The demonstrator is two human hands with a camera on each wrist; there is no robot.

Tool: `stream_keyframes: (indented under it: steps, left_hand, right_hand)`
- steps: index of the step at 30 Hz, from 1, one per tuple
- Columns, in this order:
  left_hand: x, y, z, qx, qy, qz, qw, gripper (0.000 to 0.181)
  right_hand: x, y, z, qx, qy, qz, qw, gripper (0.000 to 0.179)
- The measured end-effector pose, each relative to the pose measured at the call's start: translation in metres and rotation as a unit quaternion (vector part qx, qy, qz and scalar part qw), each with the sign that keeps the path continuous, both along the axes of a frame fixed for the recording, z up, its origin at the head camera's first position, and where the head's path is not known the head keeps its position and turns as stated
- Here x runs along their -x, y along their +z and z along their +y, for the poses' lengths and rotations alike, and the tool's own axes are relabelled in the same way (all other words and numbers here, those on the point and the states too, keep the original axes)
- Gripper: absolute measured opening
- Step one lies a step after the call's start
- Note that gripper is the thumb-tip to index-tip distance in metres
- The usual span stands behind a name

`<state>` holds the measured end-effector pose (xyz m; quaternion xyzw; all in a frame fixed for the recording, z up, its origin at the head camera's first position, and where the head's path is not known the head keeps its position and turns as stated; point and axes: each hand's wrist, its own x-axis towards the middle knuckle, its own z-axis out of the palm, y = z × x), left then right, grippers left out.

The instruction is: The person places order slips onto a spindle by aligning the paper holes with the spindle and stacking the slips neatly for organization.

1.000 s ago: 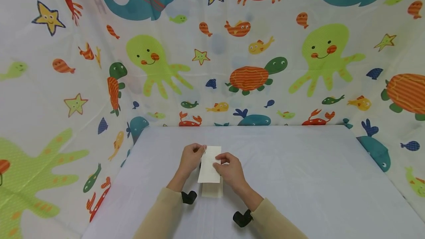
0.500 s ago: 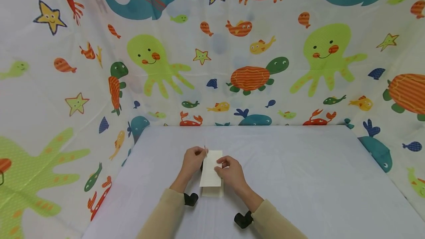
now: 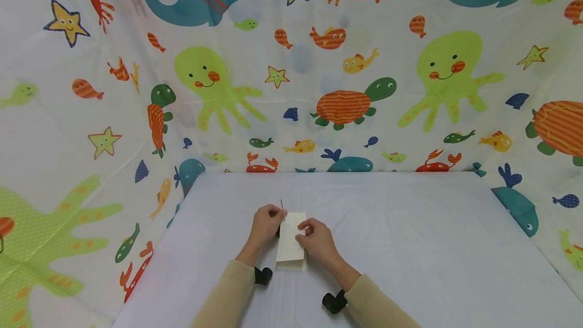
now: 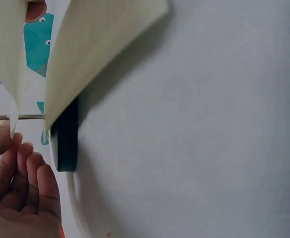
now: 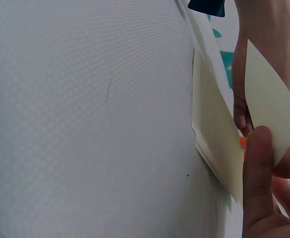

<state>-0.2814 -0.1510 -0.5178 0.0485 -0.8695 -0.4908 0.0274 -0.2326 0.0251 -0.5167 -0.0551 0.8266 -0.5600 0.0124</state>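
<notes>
A cream paper sheet (image 3: pixel 291 242) is held raised over more cream paper (image 5: pixel 214 129) that lies on the table. My right hand (image 3: pixel 317 241) pinches the sheet's right edge between thumb and fingers. At its far left corner, my left hand (image 3: pixel 265 226) pinches the sheet's edge with thumb and index finger, its other fingers curled behind. A thin metal rod (image 4: pixel 31 117) crosses right at these fingertips and sticks up past the sheet in the head view. Beside the left hand a dark, rounded, flat-sided object (image 4: pixel 68 141) stands partly behind the lower paper; its kind does not show.
A white cloth covers the table (image 3: pixel 401 247). Behind it and along both sides hangs a curtain (image 3: pixel 300 72) printed with sea animals. Black wrist mounts (image 3: pixel 334 301) sit below the beige sleeves.
Both hands have drawn the raised sheet a little nearer the body, so it covers more of the lower paper. The thin rod shows more clearly above the left fingertips.
</notes>
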Motion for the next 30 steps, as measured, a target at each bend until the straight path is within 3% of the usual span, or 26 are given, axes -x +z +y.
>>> stream_keyframes:
  steps: [10,14,26,30]
  left_hand:
    - [-0.004,-0.008,0.002,0.048,-0.014,0.035,0.9981,0.017]
    - [-0.004,-0.008,0.004,0.063,-0.018,0.029,0.9974,0.017]
    - [-0.003,-0.011,0.003,0.079,-0.021,0.028,0.9963,0.016]
    - [-0.004,-0.010,0.000,0.078,-0.008,0.027,0.9966,0.012]
  right_hand:
    - [-0.005,-0.007,0.001,-0.065,0.027,0.030,0.9971,0.020]
    - [-0.007,-0.005,0.000,-0.094,0.033,0.047,0.9940,0.020]
    - [-0.007,-0.002,0.001,-0.183,0.057,0.046,0.9803,0.028]
    - [-0.008,-0.002,0.003,-0.181,0.067,0.037,0.9805,0.028]
